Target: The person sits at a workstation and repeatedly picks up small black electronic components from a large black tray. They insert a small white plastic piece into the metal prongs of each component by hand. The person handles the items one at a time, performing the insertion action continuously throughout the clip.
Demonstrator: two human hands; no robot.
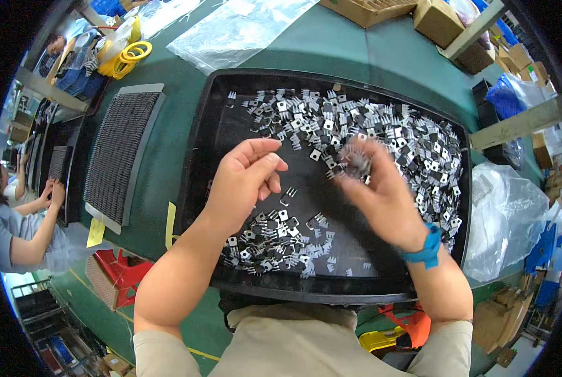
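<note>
A large black tray (331,293) in front of me holds many small three-legged transistors, black with silvery metal tabs. The big heap (413,147) spreads over its far and right side, and a smaller pile (271,242) lies near the front left. My left hand (243,179) hovers over the left part of the tray, fingers curled and thumb pressed to them; whatever it may pinch is hidden. Over the heap's near edge, my right hand (384,195), smeared by motion and wearing a blue wrist band (426,247), closes thumb and fingers around a blurred cluster of transistors (357,162).
Left of the tray lies a grey panel (125,154) packed with rows of dark parts. Clear plastic bags lie beyond the tray (240,34) and at its right (501,220). Cardboard boxes (438,22) stand at the back right. Another person (29,232) works at the far left.
</note>
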